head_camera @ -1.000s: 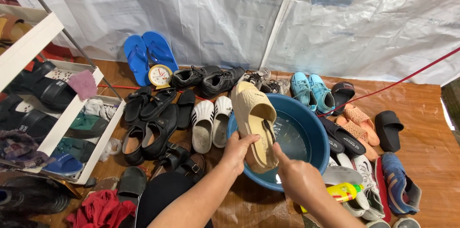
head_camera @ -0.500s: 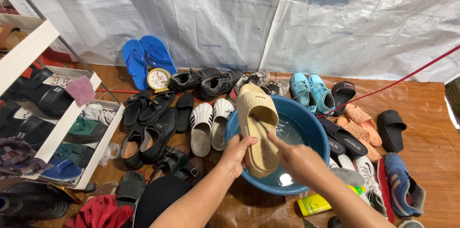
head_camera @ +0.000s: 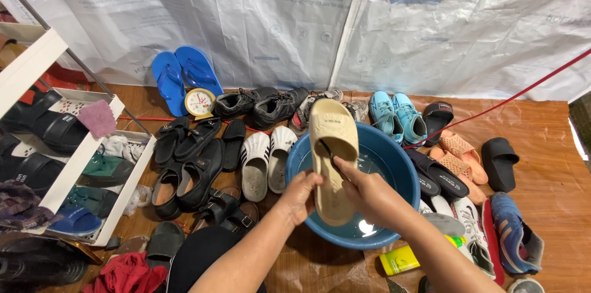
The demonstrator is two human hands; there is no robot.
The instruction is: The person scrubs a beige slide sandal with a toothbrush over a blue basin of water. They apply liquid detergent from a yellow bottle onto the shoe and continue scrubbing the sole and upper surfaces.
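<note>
While over blue basin (head_camera: 403,173), beige slide (head_camera: 332,157) gripped between hands.

slipper (head_camera: 332,157) over basin (head_camera: 400,173), clogs (head_camera: 266,156) left of it, sneakers (head_camera: 397,116) behind, rack (head_camera: 74,170) far left.

Tarp-walled shoe-cleaning stall: footwear rows (head_camera: 203,164), rack (head_camera: 74,170), basin (head_camera: 394,176).

a pair of blue flip-flops (head_camera: 183,77) leans against the white plastic sheeting (head_camera: 258,16) at the rear, with a small round clock (head_camera: 200,103) just beside it on the wooden floor (head_camera: 554,176). black sandals (head_camera: 184,164), white clogs (head_camera: 266,160) and light blue sneakers (head_camera: 397,116) lie in rows. a white shoe rack (head_camera: 74,170) stands at left; a yellow bottle (head_camera: 403,260) lies at lower right.
</note>
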